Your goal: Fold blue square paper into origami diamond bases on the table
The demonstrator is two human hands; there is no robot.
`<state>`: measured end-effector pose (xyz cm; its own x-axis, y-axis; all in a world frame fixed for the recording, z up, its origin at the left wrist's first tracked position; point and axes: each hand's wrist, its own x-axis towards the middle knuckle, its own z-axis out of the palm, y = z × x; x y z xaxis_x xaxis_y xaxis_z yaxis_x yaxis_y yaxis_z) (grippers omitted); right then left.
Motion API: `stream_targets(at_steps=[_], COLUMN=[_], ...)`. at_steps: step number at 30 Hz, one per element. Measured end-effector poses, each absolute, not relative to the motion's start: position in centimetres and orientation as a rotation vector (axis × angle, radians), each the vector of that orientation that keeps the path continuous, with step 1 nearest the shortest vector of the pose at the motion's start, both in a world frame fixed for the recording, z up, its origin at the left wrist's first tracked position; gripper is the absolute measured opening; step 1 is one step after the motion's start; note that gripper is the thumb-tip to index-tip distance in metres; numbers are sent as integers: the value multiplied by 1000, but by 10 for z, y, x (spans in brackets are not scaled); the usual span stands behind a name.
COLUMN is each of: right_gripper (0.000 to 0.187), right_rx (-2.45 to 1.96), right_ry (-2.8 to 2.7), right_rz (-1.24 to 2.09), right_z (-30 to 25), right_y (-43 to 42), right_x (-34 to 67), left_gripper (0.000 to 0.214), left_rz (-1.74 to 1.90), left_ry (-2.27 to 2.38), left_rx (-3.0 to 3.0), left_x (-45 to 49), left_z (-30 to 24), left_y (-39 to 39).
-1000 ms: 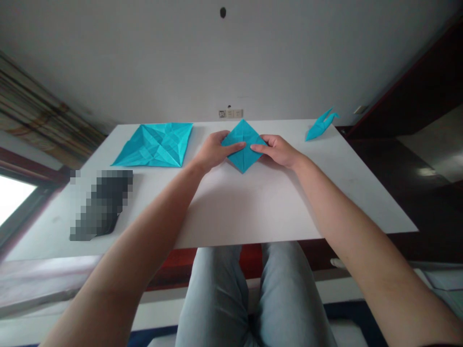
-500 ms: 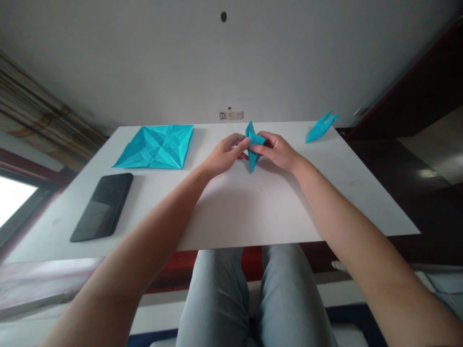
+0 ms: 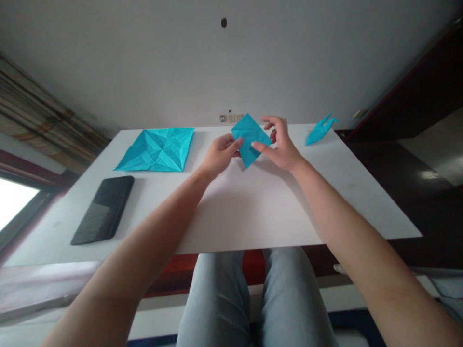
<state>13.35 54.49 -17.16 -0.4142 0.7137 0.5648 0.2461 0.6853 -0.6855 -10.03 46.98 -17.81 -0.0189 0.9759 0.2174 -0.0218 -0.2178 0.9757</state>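
Observation:
A blue sheet of origami paper (image 3: 249, 132), folded into a flat diamond, is held up above the far middle of the white table. My left hand (image 3: 222, 152) pinches its left edge, thumb in front and fingers behind. My right hand (image 3: 280, 144) is at the right corner, its thumb lying on the front face and its index finger lifted off. The other right fingers curl at the corner, partly hidden. Farther right stands a finished blue paper crane (image 3: 320, 130), away from both hands.
On the white table (image 3: 246, 212), a creased, opened-out blue sheet (image 3: 161, 149) lies at the back left. A black phone (image 3: 103, 209) rests near the left front. Wall sockets (image 3: 230, 118) are behind the table, and my legs (image 3: 220, 294) are below its front edge.
The folded paper was opened in a narrow star-like shape, with flaps sticking out; now it is flattened to a diamond facing me. My right index finger has lifted away from it.

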Motion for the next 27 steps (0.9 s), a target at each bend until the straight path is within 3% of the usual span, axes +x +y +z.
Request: stream_targets(at_steps=[3,7,15,20,23,27], right_gripper=[75,60,53,66,77,77], right_rx=[-796,-716,-599,-603,-602,-632], right_ry=[-1879,-1842,-1802,-1775,-1780,-1807], right_rz=[703,1107,1404,1380,1350,1348], right_z=[-174,-171,-168,-175,-177,-177], right_y=[552,549,536,541,543,544], right_x=[136,132,125,122,122,125], left_gripper=[52,55,38,62,43,15], left_rz=[1414,1461,1535,1545,1520,1504], left_ry=[1137,1172,1238,1243,1254,1270], left_rx=[1338,1336,1211,1279,1364,1437], left_x=[-103,-107,-106,-105,-104,-102], left_z=[-177,-178,-183,-182,-181,-182], left_y=[471,473,476,472,471,471])
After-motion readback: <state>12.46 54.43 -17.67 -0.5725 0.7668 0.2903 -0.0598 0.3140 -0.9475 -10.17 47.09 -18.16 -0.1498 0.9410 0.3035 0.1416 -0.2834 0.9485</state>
